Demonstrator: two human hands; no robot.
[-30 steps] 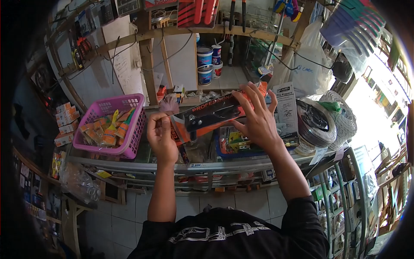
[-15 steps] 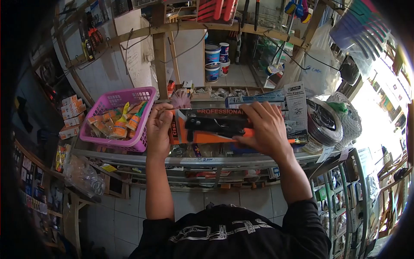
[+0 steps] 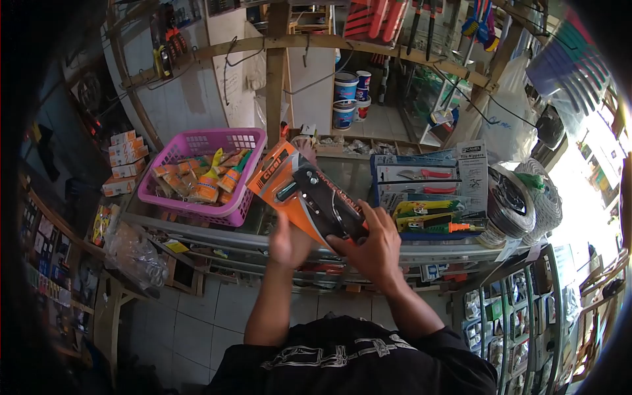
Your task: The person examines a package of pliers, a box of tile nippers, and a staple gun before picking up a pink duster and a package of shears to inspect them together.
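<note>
A long orange-and-black tool package [image 3: 308, 194] with a dark tool in it lies slanted in front of me, its orange end up and to the left. My right hand [image 3: 376, 247] grips its lower right end, thumb on the front face. Under the package's lower left edge is my left hand [image 3: 289, 242], smeared by motion. Its fingers are partly hidden, and I cannot make out whether it touches the package. Left of the package stands a pink basket [image 3: 187, 206] of bagged paintbrushes [image 3: 207, 187].
Carded pliers and cutters [image 3: 428, 174] lie on the glass counter [image 3: 263, 232] to the right, beside coils of rope [image 3: 517, 197]. Small orange-and-white boxes [image 3: 125, 158] are stacked at the left. A wooden rail [image 3: 316, 41] with wire hooks crosses above the counter. Paint buckets [image 3: 344, 99] stand beyond.
The package has gone from level to slanted, its right end now lower and nearer me. My left hand has left the package's left end and moved down and right. The view has shifted.
</note>
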